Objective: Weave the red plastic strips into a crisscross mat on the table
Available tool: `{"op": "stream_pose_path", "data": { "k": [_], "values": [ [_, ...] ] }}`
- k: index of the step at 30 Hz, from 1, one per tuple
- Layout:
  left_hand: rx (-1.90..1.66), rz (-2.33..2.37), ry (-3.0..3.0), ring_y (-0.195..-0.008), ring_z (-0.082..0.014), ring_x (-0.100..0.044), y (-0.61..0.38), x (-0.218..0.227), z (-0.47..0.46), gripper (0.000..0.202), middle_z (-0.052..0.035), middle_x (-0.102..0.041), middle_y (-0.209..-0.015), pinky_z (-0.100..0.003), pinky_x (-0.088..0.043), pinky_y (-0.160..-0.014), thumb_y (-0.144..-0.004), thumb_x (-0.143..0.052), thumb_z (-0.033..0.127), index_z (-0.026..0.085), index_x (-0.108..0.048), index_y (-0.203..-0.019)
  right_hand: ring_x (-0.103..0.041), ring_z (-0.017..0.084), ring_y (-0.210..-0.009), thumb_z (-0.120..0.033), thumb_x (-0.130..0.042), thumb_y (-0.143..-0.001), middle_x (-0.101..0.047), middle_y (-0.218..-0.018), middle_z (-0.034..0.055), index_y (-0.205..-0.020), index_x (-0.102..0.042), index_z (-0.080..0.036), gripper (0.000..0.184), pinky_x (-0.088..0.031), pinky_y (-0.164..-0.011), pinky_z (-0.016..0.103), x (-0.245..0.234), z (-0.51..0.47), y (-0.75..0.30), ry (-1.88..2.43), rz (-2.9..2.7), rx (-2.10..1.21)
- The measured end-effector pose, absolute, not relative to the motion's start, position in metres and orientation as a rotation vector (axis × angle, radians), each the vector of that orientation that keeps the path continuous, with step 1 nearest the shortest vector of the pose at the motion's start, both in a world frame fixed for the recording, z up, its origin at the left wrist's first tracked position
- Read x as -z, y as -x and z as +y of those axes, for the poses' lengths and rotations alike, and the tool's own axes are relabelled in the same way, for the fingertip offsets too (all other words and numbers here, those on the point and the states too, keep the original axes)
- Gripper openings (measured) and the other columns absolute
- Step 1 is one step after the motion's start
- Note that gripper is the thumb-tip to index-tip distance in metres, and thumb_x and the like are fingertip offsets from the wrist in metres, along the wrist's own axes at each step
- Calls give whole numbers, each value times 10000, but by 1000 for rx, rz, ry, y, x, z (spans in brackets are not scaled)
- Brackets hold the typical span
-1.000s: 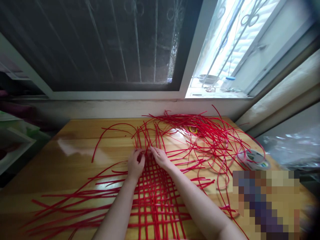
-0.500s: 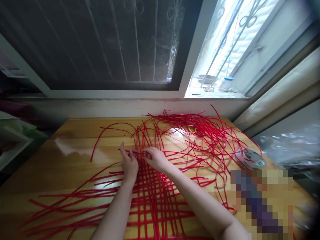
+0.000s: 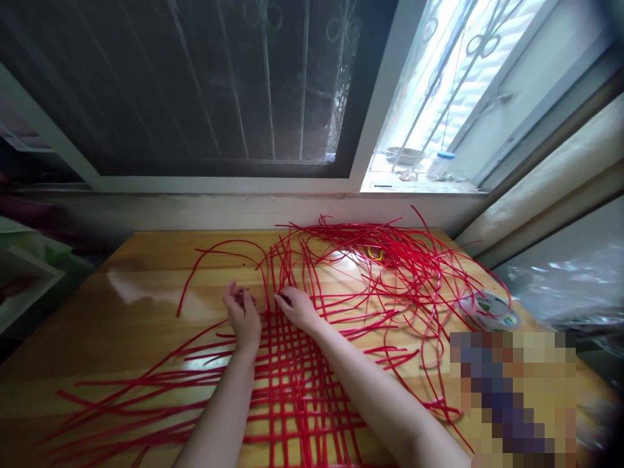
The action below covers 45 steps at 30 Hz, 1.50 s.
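Note:
A loose lattice of red plastic strips (image 3: 292, 390) lies on the wooden table in front of me, its long ends fanning out to the left and right. My left hand (image 3: 244, 320) hovers at the lattice's far left corner, fingers curled inward; what is between them is too dark and small to make out. Just right of it, my right hand (image 3: 297, 309) bends over the far end of the weave, thumb and fingers pinched on a red strip among the upright ones. The fingertips partly hide that strip.
A tangled heap of red strips (image 3: 390, 244) covers the table's back right, with a yellow ring (image 3: 375, 253) inside it. A roll of tape (image 3: 489, 311) lies at the right edge. Behind the wooden table (image 3: 121, 338) are a wall and a barred window; a pixelated patch hides the lower right.
My left hand has drawn left and its raised fingers have curled in. The strip stretched between both hands no longer shows there. My right hand has shifted slightly left.

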<state>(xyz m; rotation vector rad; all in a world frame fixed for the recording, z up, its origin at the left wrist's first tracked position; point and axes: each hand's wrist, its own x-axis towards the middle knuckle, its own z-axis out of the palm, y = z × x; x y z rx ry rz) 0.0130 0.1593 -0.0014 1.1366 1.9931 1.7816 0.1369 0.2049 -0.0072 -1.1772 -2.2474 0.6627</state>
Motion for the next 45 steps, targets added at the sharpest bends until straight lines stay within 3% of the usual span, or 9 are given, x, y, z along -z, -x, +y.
{"op": "stream_pose_path", "data": {
  "k": [4, 10, 17, 23, 27, 30, 32, 37, 45],
  "values": [
    [-1437, 2099, -1210, -751, -167, -574, 0, 12, 167, 305, -66, -571, -862, -319, -476, -700, -810, -397, 313, 161, -484, -1060, -498, 113, -615, -306, -425, -879, -582, -683, 17, -678, -592, -174, 293, -330, -555, 213, 7, 206, -139, 1166, -2237, -679],
    [-1232, 2103, -1349, -718, -209, -566, 0, 8, 171, 255, -35, -574, -710, -376, -457, -721, -640, -600, 282, 153, -602, -860, -519, 123, -667, -306, -453, -866, -606, -732, 28, -710, -610, -178, 255, -353, -594, 214, 5, 203, -140, 1138, -2239, -688],
    [-1317, 1972, -1416, -779, -164, -560, 0, 4, 164, 225, -32, -577, -819, -307, -471, -745, -687, -468, 194, 174, -624, -848, -521, 118, -635, -303, -404, -888, -608, -701, 20, -688, -616, -181, 316, -346, -574, 212, 9, 206, -139, 1182, -2253, -707],
    [-1441, 1808, -1592, -951, -180, -502, -5, -1, 156, 224, -46, -490, -1008, -340, -424, -887, -713, -463, 177, 220, -682, -699, -570, 149, -696, -233, -524, -805, -656, -770, 26, -783, -657, -207, 137, -360, -584, 219, 11, 212, -133, 1247, -2261, -721],
    [-1497, 1774, -1615, -972, -180, -492, -7, 1, 158, 236, -54, -492, -1079, -345, -409, -903, -769, -487, 230, 239, -663, -925, -591, 172, -750, -249, -518, -812, -671, -829, 42, -828, -665, -210, 152, -393, -626, 239, 9, 210, -133, 1220, -2268, -719],
    [-1603, 1826, -1418, -832, -142, -538, -6, 2, 159, 438, -50, -553, -1001, -304, -452, -818, -832, -434, 271, 252, -415, -1269, -592, 164, -819, -263, -487, -839, -667, -904, 39, -895, -654, -215, 182, -418, -695, 239, 6, 205, -136, 1163, -2267, -721],
    [-1693, 1861, -1275, -713, -112, -541, -5, 1, 159, 532, -44, -573, -980, -253, -472, -720, -857, -384, 248, 253, -223, -1364, -588, 150, -853, -248, -465, -848, -659, -935, 36, -946, -635, -206, 201, -427, -741, 233, 6, 202, -138, 1117, -2219, -729],
    [-1811, 1940, -1064, -611, -76, -533, -1, -2, 157, 608, -50, -586, -1004, -183, -444, -577, -850, -326, 139, 257, -81, -1393, -594, 150, -825, -202, -484, -809, -657, -942, 38, -1026, -601, -183, 247, -449, -754, 246, 7, 199, -139, 1093, -2110, -754],
    [-1820, 2084, -1014, -616, -66, -525, 8, 7, 159, 756, -55, -519, -1083, -221, -443, -684, -691, -377, 1, 278, -201, -1372, -600, 155, -821, -212, -493, -800, -660, -936, 35, -1008, -610, -191, 240, -457, -743, 247, 6, 199, -140, 1100, -2119, -762]
  ]
}}
